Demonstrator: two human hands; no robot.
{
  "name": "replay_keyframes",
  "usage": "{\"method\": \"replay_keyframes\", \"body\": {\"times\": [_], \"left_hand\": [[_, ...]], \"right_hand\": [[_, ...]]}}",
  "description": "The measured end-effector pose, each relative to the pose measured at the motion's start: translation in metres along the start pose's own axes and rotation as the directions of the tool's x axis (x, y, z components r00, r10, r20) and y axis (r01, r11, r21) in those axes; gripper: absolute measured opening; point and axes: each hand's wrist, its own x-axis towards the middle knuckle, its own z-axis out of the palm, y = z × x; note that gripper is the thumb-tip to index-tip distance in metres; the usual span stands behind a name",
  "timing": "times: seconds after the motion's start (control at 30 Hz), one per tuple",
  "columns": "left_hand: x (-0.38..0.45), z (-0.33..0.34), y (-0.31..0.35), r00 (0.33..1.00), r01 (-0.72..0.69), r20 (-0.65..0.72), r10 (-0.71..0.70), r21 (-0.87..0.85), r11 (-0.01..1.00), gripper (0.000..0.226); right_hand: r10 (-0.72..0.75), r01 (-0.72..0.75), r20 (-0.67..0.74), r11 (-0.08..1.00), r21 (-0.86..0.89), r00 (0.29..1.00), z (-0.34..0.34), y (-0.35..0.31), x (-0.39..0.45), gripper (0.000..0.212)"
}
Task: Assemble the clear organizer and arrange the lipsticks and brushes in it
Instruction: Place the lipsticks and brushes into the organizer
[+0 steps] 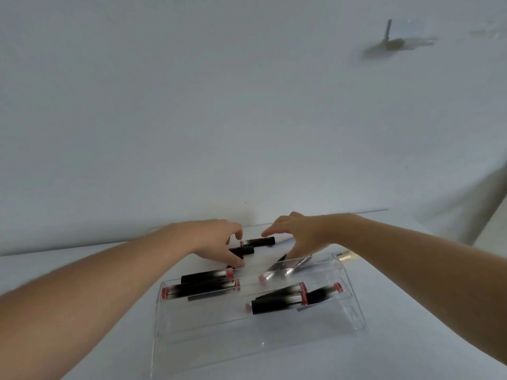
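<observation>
A clear stepped organizer (354, 308) lies on the white table (82, 270) in front of me. Several black lipsticks with pink ends lie sideways on its steps, one at the left (203, 289) and one at the right (277, 300); a silver tube (274, 271) lies on the upper step. Behind the organizer lie two more black lipsticks, a nearer one (242, 250) and a farther one (260, 241). My left hand (216, 239) curves over the nearer one, thumb below and forefinger above it, with a gap showing. My right hand (296, 234) hovers over the farther one, fingers spread.
A metallic tube end (344, 255) pokes out behind my right forearm, past the organizer's far right corner. The table's back edge meets a white wall (192, 105). A small fixture (389, 42) hangs on the wall at the upper right.
</observation>
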Motion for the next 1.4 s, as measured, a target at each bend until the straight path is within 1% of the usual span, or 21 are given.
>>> {"method": "replay_keyframes", "body": {"times": [0.07, 0.17, 0.27, 0.33, 0.4, 0.47, 0.53, 0.6, 0.67, 0.73, 0.83, 0.97, 1.07, 1.17, 1.23, 1.33, 1.4], "left_hand": [[0.006, 0.003, 0.000, 1.000, -0.016, -0.002, 0.016, 0.002, 1.000, 0.071], [0.012, 0.008, -0.003, 0.999, -0.032, -0.015, 0.032, 0.004, 0.999, 0.080], [0.015, 0.011, -0.008, 0.998, -0.048, -0.038, 0.047, -0.029, 0.998, 0.079], [0.017, 0.011, -0.009, 0.998, -0.056, -0.044, 0.053, -0.046, 0.997, 0.078], [0.019, 0.011, -0.009, 0.997, -0.062, -0.048, 0.060, -0.033, 0.998, 0.079], [0.020, 0.012, -0.008, 0.996, -0.068, -0.054, 0.068, 0.015, 0.998, 0.073], [0.020, 0.013, -0.008, 0.994, -0.078, -0.062, 0.085, 0.105, 0.991, 0.066], [0.020, 0.016, -0.008, 0.992, -0.091, -0.070, 0.108, 0.209, 0.974, 0.065], [0.019, 0.021, -0.010, 0.988, -0.100, -0.088, 0.129, 0.282, 0.954, 0.068], [0.018, 0.025, -0.013, 0.984, -0.107, -0.107, 0.145, 0.306, 0.946, 0.068], [0.020, 0.029, -0.016, 0.978, -0.113, -0.132, 0.160, 0.307, 0.945, 0.061], [0.024, 0.034, -0.018, 0.965, -0.130, -0.173, 0.196, 0.332, 0.934, 0.047], [0.025, 0.035, -0.018, 0.949, -0.150, -0.220, 0.225, 0.313, 0.938, 0.041], [0.026, 0.037, -0.021, 0.936, -0.175, -0.246, 0.250, 0.292, 0.940, 0.037], [0.027, 0.039, -0.022, 0.930, -0.185, -0.259, 0.260, 0.282, 0.941, 0.032], [0.028, 0.039, -0.023, 0.926, -0.179, -0.270, 0.263, 0.299, 0.937, 0.034], [0.029, 0.034, -0.020, 0.939, -0.168, -0.244, 0.242, 0.287, 0.943, 0.037]], "right_hand": [[-0.021, 0.021, 0.026, 1.000, 0.003, 0.999, -0.003, 0.005, -0.004, 0.085], [-0.045, 0.044, 0.039, 0.999, 0.024, 0.998, -0.009, 0.011, -0.008, 0.090], [-0.060, 0.061, 0.030, 0.998, -0.014, 0.998, -0.008, 0.015, -0.008, 0.092], [-0.097, 0.097, 0.000, 0.995, -0.005, 0.995, -0.003, 0.018, -0.008, 0.085], [-0.139, 0.140, -0.040, 0.990, 0.023, 0.990, 0.002, 0.020, -0.008, 0.072], [-0.166, 0.168, -0.067, 0.985, 0.036, 0.984, 0.007, 0.020, -0.008, 0.057], [-0.177, 0.180, -0.083, 0.983, 0.042, 0.981, 0.011, 0.021, -0.006, 0.045], [-0.168, 0.174, -0.095, 0.983, 0.058, 0.981, 0.013, 0.021, -0.005, 0.036], [-0.137, 0.144, -0.093, 0.987, 0.073, 0.986, 0.013, 0.024, -0.005, 0.032], [-0.094, 0.099, -0.075, 0.993, 0.068, 0.993, 0.013, 0.026, -0.004, 0.029], [-0.062, 0.065, -0.064, 0.997, 0.047, 0.996, 0.013, 0.028, -0.003, 0.021], [-0.067, 0.065, -0.027, 0.997, -0.050, 0.997, 0.016, 0.023, -0.001, 0.031], [-0.053, 0.053, -0.002, 0.994, -0.099, 0.999, 0.014, 0.020, 0.002, 0.028], [-0.011, 0.012, 0.016, 0.995, -0.102, 1.000, 0.009, 0.018, 0.005, 0.040], [-0.020, 0.023, 0.025, 0.991, -0.135, 0.999, 0.007, 0.014, 0.007, 0.043], [-0.030, 0.036, 0.036, 0.983, -0.178, 0.999, 0.003, 0.008, 0.007, 0.038], [-0.032, 0.044, 0.068, 0.983, -0.179, 0.997, 0.001, 0.004, 0.007, 0.032]]}}
